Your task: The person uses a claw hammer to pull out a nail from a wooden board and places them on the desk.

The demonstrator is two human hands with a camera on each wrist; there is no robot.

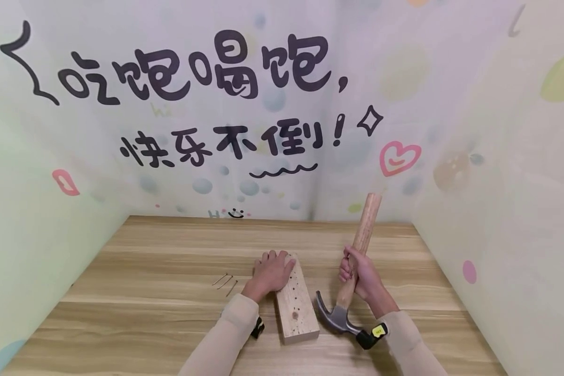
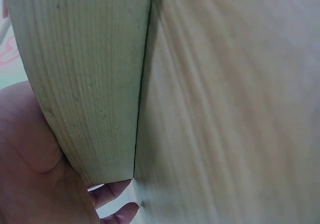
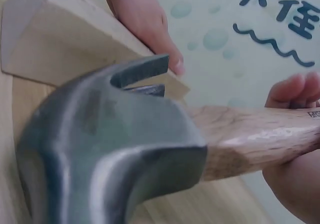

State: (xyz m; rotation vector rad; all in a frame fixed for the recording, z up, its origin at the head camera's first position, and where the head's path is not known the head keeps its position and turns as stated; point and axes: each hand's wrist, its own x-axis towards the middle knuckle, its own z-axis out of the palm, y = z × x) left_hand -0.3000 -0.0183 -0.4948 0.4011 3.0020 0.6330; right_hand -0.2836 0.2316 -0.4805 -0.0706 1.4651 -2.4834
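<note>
A pale wooden block (image 1: 297, 308) lies lengthwise on the wood-grain table, its top dotted with dark small holes or nail heads. My left hand (image 1: 271, 272) holds its far end, with the thumb over the top; in the left wrist view the fingers (image 2: 116, 193) reach past the end face. To the right of the block, my right hand (image 1: 363, 275) grips a claw hammer (image 1: 339, 317) around the wooden handle. The hammer's steel head hangs toward me, claw side facing the block, while the handle points up and away. In the right wrist view the hammer head (image 3: 115, 129) hides part of the block.
Three thin nails (image 1: 225, 282) lie on the table (image 1: 160, 292) left of my left hand. Printed fabric walls (image 1: 310, 193) enclose the table at the back and both sides. A dark wrist camera with a yellow label (image 1: 378, 331) sits at my right cuff.
</note>
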